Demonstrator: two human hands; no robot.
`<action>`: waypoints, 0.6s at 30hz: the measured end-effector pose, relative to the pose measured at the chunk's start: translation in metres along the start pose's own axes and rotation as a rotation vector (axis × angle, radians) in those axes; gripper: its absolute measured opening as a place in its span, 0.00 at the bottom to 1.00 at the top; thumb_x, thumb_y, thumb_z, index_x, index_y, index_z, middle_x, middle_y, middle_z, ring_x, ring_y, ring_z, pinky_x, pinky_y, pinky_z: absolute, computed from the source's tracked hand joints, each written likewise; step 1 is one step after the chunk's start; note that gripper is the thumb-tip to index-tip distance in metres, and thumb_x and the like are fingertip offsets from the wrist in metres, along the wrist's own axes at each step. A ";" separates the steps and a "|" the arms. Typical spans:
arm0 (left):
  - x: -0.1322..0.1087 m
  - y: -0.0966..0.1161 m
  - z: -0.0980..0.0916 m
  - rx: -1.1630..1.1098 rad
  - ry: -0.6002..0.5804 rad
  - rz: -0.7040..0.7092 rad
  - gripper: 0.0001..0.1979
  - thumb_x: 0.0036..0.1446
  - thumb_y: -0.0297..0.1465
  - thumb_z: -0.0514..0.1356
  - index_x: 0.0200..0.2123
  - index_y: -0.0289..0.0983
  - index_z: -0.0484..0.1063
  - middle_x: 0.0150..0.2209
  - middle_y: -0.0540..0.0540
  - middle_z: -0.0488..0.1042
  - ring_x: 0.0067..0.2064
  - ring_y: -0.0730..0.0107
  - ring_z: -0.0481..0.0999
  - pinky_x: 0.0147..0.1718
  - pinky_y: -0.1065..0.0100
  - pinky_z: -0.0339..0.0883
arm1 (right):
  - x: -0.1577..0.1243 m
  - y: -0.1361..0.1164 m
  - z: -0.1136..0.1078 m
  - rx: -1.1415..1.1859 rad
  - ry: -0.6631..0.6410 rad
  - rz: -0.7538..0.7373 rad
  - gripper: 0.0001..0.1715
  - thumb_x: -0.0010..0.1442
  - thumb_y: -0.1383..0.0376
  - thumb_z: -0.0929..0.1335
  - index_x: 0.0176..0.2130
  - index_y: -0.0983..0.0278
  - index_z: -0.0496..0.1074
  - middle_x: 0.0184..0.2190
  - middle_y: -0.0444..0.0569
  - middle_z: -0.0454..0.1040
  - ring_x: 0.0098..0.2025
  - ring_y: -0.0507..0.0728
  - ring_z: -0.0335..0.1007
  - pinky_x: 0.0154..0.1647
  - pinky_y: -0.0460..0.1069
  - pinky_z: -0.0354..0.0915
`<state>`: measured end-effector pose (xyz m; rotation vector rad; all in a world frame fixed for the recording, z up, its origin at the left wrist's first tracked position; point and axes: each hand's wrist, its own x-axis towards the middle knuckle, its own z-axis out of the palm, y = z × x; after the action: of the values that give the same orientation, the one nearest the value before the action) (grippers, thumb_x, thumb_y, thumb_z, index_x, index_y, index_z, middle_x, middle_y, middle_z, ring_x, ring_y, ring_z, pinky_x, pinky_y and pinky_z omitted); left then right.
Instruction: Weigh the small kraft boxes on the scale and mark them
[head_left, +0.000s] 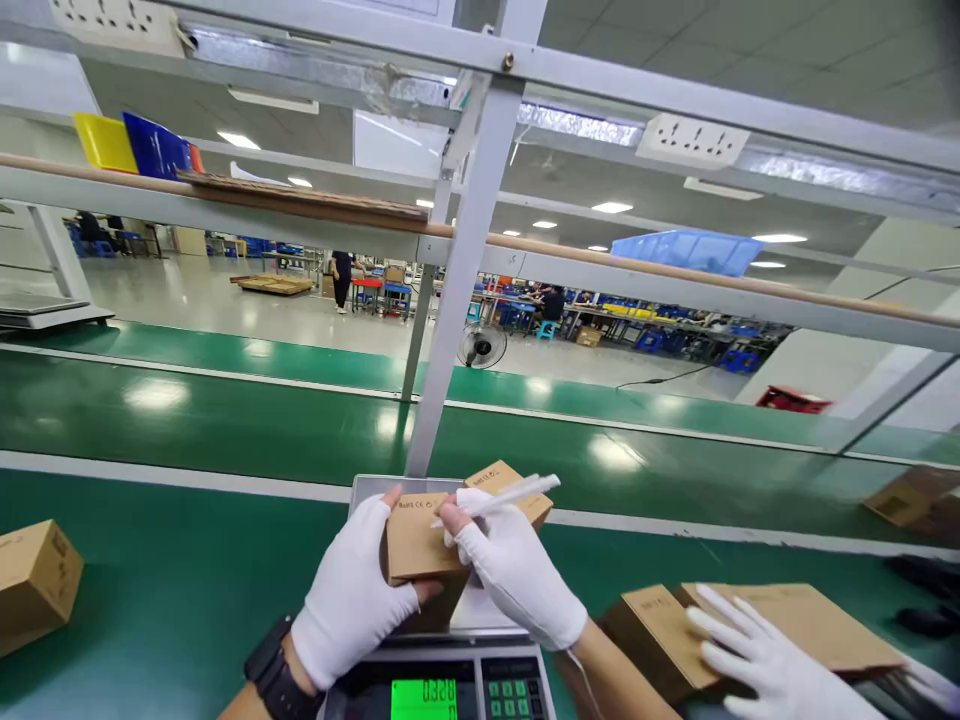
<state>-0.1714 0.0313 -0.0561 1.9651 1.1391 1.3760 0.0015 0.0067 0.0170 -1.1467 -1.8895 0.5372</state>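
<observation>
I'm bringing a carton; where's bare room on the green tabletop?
The green tabletop between the leftmost brown cardboard box and white-gloved left hand is bare. Crowded: the silver digital scale; rightward, brown cartons with a co-worker's white-gloved hand.

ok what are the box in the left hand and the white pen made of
The box: likely brown cardboard, matte, with flat faces and crisp folded edges. The white pen: probably smooth plastic, judging by its even, pale barrel.

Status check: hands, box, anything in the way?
Left hand gripping box. Right hand holding pen at its top. Nothing blocking pen; second box close behind.
</observation>
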 end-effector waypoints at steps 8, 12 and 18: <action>0.000 0.000 0.001 0.004 0.000 -0.023 0.42 0.43 0.36 0.70 0.61 0.38 0.59 0.57 0.39 0.65 0.58 0.51 0.67 0.60 0.50 0.62 | 0.016 -0.001 0.013 -0.197 0.054 0.027 0.26 0.67 0.53 0.58 0.22 0.60 0.63 0.27 0.49 0.75 0.32 0.58 0.72 0.36 0.50 0.62; 0.001 -0.002 0.001 0.010 0.003 -0.011 0.43 0.42 0.37 0.70 0.61 0.37 0.58 0.58 0.39 0.65 0.59 0.51 0.66 0.61 0.50 0.61 | 0.014 0.000 0.014 -0.197 0.076 0.044 0.26 0.67 0.52 0.58 0.22 0.60 0.63 0.26 0.49 0.75 0.32 0.58 0.72 0.36 0.50 0.62; 0.001 -0.002 0.001 0.028 0.016 0.010 0.42 0.43 0.38 0.70 0.61 0.37 0.58 0.58 0.38 0.65 0.59 0.50 0.67 0.61 0.48 0.62 | 0.013 0.002 0.014 -0.245 0.099 0.047 0.26 0.68 0.53 0.57 0.23 0.60 0.64 0.26 0.50 0.75 0.32 0.58 0.72 0.36 0.50 0.61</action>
<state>-0.1708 0.0331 -0.0576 1.9849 1.1632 1.3903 -0.0124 0.0203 0.0132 -1.3528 -1.8834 0.2737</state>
